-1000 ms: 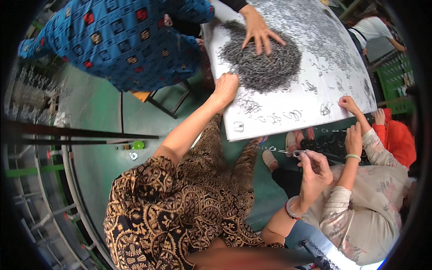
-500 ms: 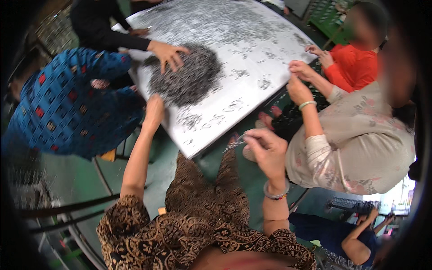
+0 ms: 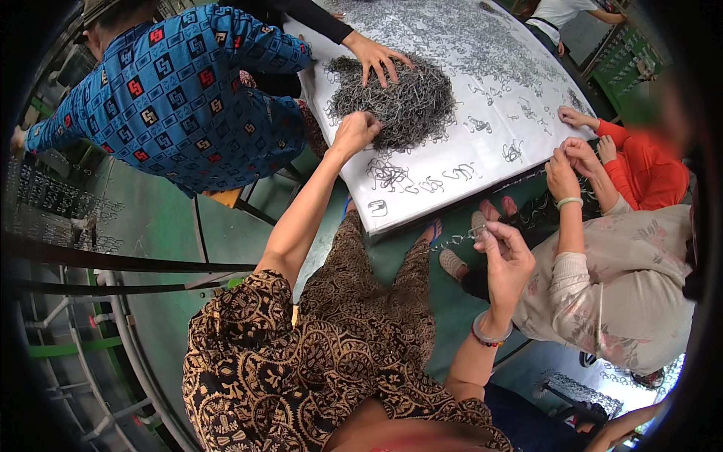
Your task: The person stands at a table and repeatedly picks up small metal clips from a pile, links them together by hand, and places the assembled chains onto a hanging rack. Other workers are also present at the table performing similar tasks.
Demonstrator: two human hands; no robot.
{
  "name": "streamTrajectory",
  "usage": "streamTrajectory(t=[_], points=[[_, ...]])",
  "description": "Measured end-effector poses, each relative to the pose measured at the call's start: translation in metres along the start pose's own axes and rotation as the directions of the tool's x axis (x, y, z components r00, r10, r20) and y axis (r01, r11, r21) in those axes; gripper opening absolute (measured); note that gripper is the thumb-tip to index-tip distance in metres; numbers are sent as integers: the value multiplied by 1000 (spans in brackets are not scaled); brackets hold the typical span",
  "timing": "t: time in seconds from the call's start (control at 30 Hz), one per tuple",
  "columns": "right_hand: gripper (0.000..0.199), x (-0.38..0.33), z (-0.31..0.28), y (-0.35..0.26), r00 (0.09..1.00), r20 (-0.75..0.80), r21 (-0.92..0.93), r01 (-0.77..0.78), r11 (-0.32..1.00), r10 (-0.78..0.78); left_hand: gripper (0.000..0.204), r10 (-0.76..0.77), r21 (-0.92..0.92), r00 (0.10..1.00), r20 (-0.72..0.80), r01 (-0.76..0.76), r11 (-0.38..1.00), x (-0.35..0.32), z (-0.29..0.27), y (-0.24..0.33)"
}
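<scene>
My left hand (image 3: pixel 354 132) reaches out to the near edge of a dark heap of small metal wire clips (image 3: pixel 403 102) on a white table (image 3: pixel 407 207), fingers curled into the heap. My right hand (image 3: pixel 506 252) is raised over my lap, pinching a short chain of linked metal clips (image 3: pixel 456 241) that hangs to the left. Another person's hand (image 3: pixel 376 56) lies flat on the far side of the heap.
A person in a blue patterned top (image 3: pixel 173 90) sits at the left of the table. Two people, one in a floral top (image 3: pixel 610 294) and one in orange (image 3: pixel 648 173), work at the right edge. Loose clips cover the tabletop. Metal racks (image 3: pixel 53 218) stand at left.
The view swung back left. My left hand stays at the heap's edge; my right hand keeps holding the clip chain up, a little higher now.
</scene>
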State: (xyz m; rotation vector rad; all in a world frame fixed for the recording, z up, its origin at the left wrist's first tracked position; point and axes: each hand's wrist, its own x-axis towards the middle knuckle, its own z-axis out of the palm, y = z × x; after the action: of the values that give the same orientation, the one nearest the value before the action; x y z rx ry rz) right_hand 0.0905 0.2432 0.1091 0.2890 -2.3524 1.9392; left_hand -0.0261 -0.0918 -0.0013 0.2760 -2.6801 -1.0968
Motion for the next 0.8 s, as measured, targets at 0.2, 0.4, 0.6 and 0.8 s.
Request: streamTrajectory(t=[0.2, 0.4, 0.6, 0.8], points=[[10, 1, 2, -4, 1000, 4, 0, 1, 1000, -1, 28, -37, 321, 978, 207, -32, 946, 24, -22, 11], [12, 13, 11, -1, 999, -10, 27, -33, 999, 34, 17, 218, -541, 970, 106, -128, 831, -25, -44, 76], [11, 10, 18, 3, 997, -63, 72, -49, 996, 54, 15, 242, -827, 905, 349, 176, 534, -125, -3, 150], [9, -2, 24, 4, 990, -143, 110, 18, 994, -3, 10, 390, -661, 919, 59, -257, 705, -143, 16, 167]])
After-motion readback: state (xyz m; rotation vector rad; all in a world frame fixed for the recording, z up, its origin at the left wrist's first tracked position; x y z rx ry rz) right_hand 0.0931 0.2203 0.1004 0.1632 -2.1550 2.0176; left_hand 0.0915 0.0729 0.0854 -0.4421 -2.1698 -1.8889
